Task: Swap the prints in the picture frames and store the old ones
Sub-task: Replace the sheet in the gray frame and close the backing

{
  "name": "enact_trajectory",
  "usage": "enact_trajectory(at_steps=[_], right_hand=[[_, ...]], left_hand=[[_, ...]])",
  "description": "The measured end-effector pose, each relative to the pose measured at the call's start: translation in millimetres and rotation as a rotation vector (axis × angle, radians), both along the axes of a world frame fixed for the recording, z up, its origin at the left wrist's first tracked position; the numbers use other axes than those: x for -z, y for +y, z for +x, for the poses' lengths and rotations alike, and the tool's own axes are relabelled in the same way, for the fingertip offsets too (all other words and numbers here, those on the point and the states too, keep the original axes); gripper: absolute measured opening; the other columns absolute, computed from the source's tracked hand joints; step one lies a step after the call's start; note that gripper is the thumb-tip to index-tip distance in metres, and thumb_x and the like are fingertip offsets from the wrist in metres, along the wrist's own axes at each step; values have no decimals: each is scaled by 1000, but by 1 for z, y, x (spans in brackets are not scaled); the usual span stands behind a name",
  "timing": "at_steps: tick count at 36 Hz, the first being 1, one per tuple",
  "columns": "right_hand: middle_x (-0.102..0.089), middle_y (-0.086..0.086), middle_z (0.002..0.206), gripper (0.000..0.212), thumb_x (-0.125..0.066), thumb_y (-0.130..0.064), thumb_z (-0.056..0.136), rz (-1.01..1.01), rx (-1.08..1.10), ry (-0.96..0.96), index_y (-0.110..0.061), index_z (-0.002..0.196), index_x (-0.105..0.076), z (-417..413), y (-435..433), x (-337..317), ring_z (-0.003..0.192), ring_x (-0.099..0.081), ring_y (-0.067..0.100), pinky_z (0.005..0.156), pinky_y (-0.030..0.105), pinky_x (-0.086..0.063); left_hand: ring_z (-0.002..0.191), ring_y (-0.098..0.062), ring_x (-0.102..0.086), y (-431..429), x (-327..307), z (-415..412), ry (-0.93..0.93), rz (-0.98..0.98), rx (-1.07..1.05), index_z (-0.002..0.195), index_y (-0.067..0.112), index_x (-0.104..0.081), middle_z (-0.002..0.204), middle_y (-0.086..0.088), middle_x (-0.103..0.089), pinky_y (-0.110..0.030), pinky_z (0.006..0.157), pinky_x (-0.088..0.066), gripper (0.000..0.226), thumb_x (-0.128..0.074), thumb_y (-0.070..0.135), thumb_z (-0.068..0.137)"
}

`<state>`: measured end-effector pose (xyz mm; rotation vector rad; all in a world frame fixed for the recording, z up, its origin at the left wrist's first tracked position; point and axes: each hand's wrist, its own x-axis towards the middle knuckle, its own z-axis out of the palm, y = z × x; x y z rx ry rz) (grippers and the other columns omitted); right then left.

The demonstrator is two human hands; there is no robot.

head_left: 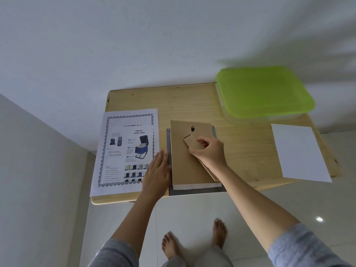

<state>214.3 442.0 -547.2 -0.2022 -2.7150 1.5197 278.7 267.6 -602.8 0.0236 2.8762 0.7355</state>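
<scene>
Head view: wooden table [240,151] by white wall [134,45]; right hand [209,150] pinches backing stand [192,143], left hand [158,170] lies flat.

wooden worktop [192,101]: printed sheet [119,151] at left, face-down grey frame [192,191] mid-front, blank sheet [300,153] at right, green-lidded box [264,91] at the far right corner.

Frame [189,166] front hidden, face down; print [123,151] small text unreadable.
</scene>
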Motion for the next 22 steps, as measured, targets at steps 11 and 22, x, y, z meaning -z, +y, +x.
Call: enact_trajectory(at_steps=[11, 22], right_hand=[[-60, 2, 89, 37, -79, -12, 60, -26, 115, 39, -15, 96, -70, 0, 54, -29, 80, -57, 13, 73, 16, -47], [-60, 11, 103, 42, -75, -10, 69, 153, 230, -54, -3, 109, -66, 28, 126, 11, 91, -58, 21, 79, 24, -42]], left_hand=[[145, -14, -4, 5, -10, -1, -32, -53, -14, 149, 19, -8, 157, 2, -6, -37, 115, -14, 56, -27, 37, 100], [144, -21, -13, 13, -10, 2, 16, -117, -21, 147, 11, -17, 155, -7, -16, -36, 113, -16, 63, -15, 39, 90]])
